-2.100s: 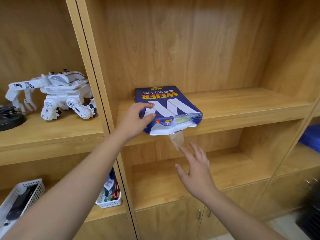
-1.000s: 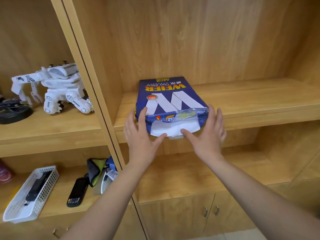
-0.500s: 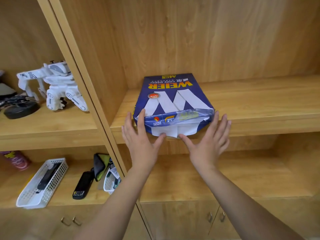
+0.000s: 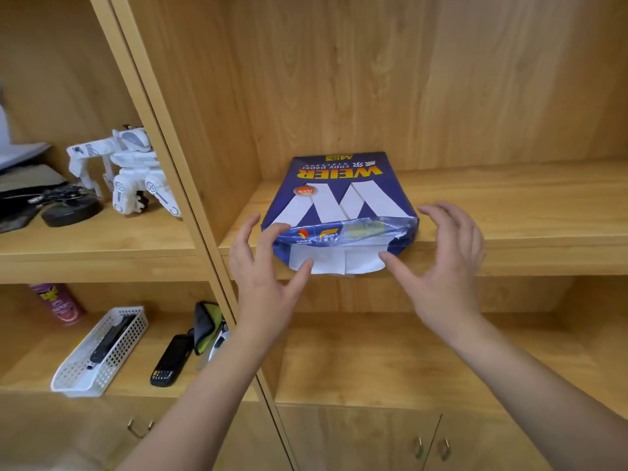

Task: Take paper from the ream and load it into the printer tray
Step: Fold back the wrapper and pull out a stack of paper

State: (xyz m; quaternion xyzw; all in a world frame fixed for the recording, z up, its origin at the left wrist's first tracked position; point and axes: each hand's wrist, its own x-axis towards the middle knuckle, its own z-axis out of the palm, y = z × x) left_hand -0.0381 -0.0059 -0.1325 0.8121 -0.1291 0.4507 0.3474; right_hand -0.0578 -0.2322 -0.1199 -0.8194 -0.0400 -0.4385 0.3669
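Fingers (image 4: 268,232) of both hands spread, gripping nothing, flanking blue ream (image 4: 336,202) on wooden shelf (image 4: 509,212); cabinet doors (image 4: 356,440) below.

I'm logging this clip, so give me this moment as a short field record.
ream: blue pack on middle shelf, open end hanging over the front edge
paper: white sheets showing at the open end
left hand: open, fingers on the ream's left corner
right hand: open, at the ream's right corner, contact unclear
printer tray: not in view
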